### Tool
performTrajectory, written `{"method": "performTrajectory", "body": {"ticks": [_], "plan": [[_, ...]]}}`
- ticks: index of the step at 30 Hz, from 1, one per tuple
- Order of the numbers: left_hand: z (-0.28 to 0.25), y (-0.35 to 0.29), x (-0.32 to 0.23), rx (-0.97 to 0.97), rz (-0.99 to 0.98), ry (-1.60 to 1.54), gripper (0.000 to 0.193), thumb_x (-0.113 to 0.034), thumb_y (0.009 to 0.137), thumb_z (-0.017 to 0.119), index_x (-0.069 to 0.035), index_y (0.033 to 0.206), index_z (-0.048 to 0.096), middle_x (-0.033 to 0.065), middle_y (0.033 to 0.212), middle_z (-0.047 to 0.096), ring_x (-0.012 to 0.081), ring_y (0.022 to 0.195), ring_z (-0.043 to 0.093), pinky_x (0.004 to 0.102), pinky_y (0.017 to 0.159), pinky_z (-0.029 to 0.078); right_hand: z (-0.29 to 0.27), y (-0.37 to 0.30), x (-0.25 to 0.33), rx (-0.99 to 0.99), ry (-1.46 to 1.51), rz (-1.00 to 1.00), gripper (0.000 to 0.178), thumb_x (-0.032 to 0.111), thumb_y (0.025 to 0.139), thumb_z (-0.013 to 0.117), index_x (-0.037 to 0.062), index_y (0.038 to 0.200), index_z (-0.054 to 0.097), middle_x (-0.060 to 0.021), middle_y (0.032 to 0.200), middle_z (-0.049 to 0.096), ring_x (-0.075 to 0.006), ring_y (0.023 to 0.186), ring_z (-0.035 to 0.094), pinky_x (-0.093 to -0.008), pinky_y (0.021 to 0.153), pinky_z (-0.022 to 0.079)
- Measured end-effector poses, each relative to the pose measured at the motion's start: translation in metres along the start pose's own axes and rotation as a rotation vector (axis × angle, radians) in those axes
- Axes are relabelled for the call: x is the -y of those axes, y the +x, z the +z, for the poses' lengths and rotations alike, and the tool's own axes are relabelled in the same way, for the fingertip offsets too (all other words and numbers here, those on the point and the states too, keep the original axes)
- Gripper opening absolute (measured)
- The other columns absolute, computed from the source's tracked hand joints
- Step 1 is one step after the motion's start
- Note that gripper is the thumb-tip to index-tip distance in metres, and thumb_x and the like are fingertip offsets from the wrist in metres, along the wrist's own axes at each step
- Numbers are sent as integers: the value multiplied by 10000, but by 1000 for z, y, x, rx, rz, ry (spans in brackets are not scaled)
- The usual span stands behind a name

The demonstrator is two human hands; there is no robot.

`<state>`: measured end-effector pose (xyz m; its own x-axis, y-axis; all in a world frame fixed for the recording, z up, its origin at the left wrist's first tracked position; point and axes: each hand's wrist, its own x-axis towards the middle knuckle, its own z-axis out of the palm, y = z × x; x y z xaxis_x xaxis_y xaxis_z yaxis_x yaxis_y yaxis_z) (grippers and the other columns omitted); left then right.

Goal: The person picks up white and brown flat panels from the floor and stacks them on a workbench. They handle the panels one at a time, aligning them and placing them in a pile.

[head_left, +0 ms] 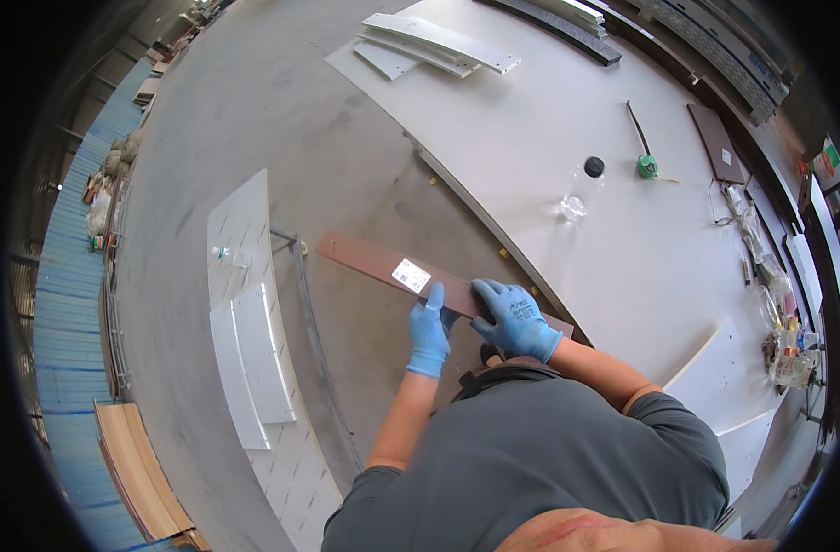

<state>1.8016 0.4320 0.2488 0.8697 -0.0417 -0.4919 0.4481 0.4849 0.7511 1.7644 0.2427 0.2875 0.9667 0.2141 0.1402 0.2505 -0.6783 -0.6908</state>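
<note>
Both my hands wear light blue work gloves and hold a long, narrow brown board (pixel 360 258) with a white label (pixel 411 275) on its upper face. My left hand (pixel 429 337) grips the near edge beside the label, its thumb up on the face and the fingers partly hidden beneath. Further right along the board, my right hand (pixel 515 319) is closed over it, the fingers lying across the top. The board's far end reaches out to the left over the floor. Its right end shows past my right hand, near the table edge.
A large white table (pixel 512 138) lies to the right, bearing a clear bottle (pixel 578 195), a green tape measure (pixel 647 166), a brown panel (pixel 715 144) and white boards (pixel 438 41). At left, a bench (pixel 240 216) carries white panels (pixel 262 354) and a small bottle (pixel 239 258).
</note>
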Motion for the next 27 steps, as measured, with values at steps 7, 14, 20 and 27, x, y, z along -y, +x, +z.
{"method": "performTrajectory", "body": {"ticks": [7, 14, 20, 27], "plan": [[52, 185, -72, 145, -17, 46, 472, -286, 985, 701, -12, 1346, 569, 118, 1211, 657, 267, 1087, 674, 416, 915, 593, 5, 160, -67, -188, 30, 85, 599, 246, 834, 744, 28, 1353, 539, -205, 1245, 645, -412, 1071, 639, -478, 927, 515], [88, 344, -167, 99, -47, 135, 536, -323, 975, 715, -24, 1382, 535, 155, 1275, 636, 320, 1161, 652, 491, 972, 580, -3, 338, -111, -163, 104, 120, 606, 273, 863, 715, 41, 1385, 514, -191, 1277, 624, -403, 1104, 623, -480, 980, 482], [117, 448, -207, 126, -147, 74, 484, -299, 985, 698, -25, 1361, 562, 156, 1264, 662, 326, 1141, 667, 480, 971, 583, -22, 445, -158, -108, 36, 60, 584, 276, 864, 688, 44, 1372, 516, -192, 1233, 618, -385, 1093, 620, -474, 965, 478], [164, 589, -254, 292, -248, 206, 481, -324, 1011, 647, 22, 1338, 579, 193, 1206, 691, 328, 1054, 710, 445, 934, 586, -28, 562, -217, -272, -117, 111, 582, 274, 841, 723, 45, 1343, 538, -181, 1237, 622, -392, 1067, 624, -472, 939, 489]]}}
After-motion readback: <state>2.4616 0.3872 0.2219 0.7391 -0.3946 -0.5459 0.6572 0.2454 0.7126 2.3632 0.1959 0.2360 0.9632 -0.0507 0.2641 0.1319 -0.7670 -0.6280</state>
